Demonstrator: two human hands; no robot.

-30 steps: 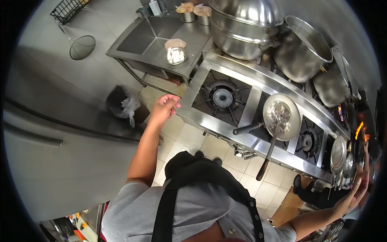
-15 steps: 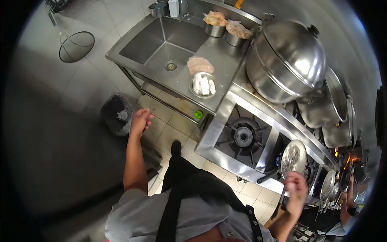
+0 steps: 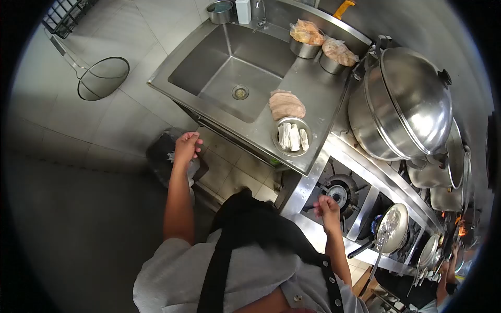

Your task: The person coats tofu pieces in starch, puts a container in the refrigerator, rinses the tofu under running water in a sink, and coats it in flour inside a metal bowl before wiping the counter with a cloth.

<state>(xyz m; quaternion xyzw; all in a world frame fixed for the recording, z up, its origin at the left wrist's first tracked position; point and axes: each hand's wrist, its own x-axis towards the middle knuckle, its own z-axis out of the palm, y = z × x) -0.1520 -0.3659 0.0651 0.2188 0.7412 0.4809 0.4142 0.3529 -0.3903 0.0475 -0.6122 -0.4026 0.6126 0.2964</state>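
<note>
My left hand (image 3: 187,147) is loosely curled in the air over a dark trash bin (image 3: 162,151), its fingers bent together with nothing seen in them. My right hand (image 3: 327,209) hangs above the front burner (image 3: 336,194), fingers curled and partly apart, holding nothing visible. On the steel counter (image 3: 261,133) lies a pinkish slab (image 3: 286,104), touching or close to a round metal bowl (image 3: 277,140) of white sticks (image 3: 293,136). A frying pan (image 3: 394,224) with a ladle (image 3: 377,261) in it rests on the stove, right of my right hand.
A sink (image 3: 209,68) is at the counter's left. Two metal containers (image 3: 305,49) (image 3: 332,64) hold bagged food. A large lidded steamer (image 3: 386,109) and deep pots stand behind the stove. A strainer (image 3: 103,78) hangs at left. Another person's arm (image 3: 452,263) is at far right, near flames.
The view has swung toward the sink and counter. My right hand has come from the far right, past the pan, to the front burner. My left hand remains raised and curled.
</note>
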